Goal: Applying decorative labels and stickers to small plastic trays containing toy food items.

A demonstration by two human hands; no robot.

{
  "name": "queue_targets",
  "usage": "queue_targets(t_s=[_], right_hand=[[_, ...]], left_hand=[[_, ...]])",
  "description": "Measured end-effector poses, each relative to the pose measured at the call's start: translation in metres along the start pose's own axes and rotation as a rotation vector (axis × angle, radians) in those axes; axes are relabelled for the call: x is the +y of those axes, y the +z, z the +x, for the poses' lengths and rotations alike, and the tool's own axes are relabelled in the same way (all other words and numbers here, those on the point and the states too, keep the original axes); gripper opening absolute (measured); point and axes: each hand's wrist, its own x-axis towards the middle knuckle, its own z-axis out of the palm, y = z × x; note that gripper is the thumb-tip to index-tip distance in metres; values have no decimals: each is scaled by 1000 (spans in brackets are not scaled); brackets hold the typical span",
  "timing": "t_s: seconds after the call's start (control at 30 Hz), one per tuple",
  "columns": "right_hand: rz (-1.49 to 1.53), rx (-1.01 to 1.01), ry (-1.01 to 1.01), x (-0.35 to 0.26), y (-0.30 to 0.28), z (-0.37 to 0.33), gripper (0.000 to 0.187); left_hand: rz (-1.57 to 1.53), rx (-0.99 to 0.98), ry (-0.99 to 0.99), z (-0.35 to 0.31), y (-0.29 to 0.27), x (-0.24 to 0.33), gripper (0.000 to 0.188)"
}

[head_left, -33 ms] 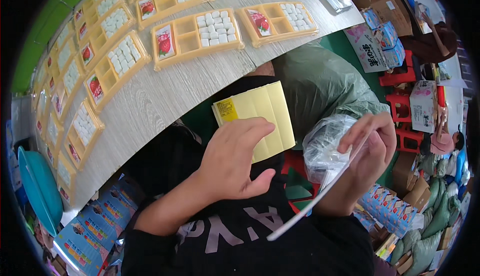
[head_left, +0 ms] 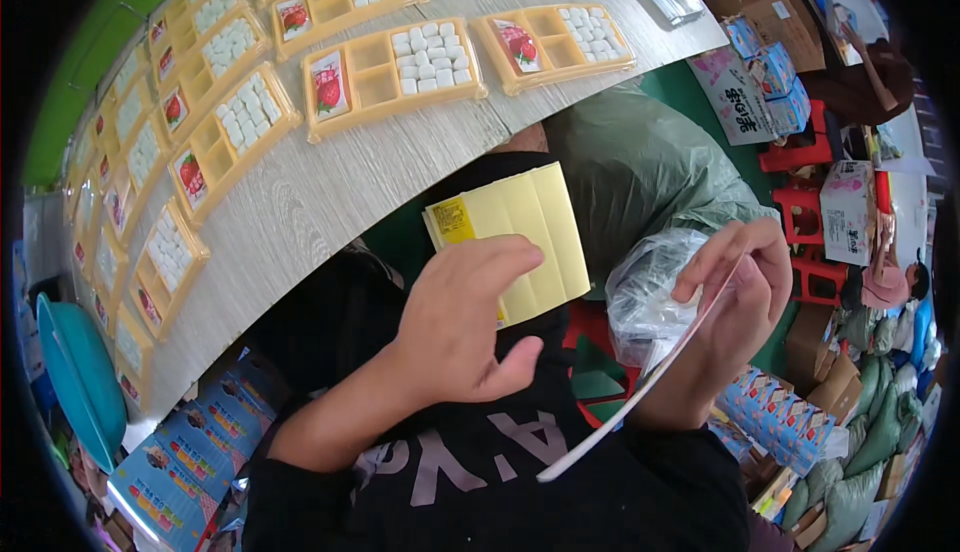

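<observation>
My right hand (head_left: 745,297) pinches a thin white sheet (head_left: 640,389) near its upper end; seen almost edge-on, the sheet slants down toward my black shirt. My left hand (head_left: 462,302) is open, its fingers stretched together and its thumb apart. Behind the left hand is a pale yellow, creased flat piece (head_left: 535,237) with a darker yellow printed label, lying over my lap. The left hand covers its lower left part, and I cannot tell whether they touch. Beside the right hand sits a crumpled clear plastic bag (head_left: 640,292).
Yellow trays (head_left: 375,87) with white pellets and strawberry cards stand in rows on the grey wooden table (head_left: 310,197). A green-grey sack (head_left: 640,152) lies beyond my lap. At left are a teal basin (head_left: 80,382) and blue boxes (head_left: 195,452). Red stools (head_left: 800,212), cartons and other people are at right.
Hardly anything differs. The white sheet has turned slightly in my right hand, and my left hand has shifted a touch to the left.
</observation>
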Motion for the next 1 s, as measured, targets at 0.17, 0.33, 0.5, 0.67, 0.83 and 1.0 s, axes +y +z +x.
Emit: queue_targets(t_s=[0.17,0.33,0.5,0.67,0.83,1.0], right_hand=[[95,82,7,2,6,15,16],[53,-57,-8,13,4,13,9],[-55,-157,-129,25,-3,17,24],[239,-250,-86,41,-3,17,21],[284,-274,6,50,-1,19,17],[345,-409,106,54,5,25,17]], left_hand=[[-359,66,-94,3,-13,3,64],[-499,-211,-281,17,-16,1,53],[-846,-465,-467,23,1,8,56],[-707,-470,-508,25,12,8,35],[-612,-424,-450,31,12,6,21],[-605,-402,-421,45,6,10,17]])
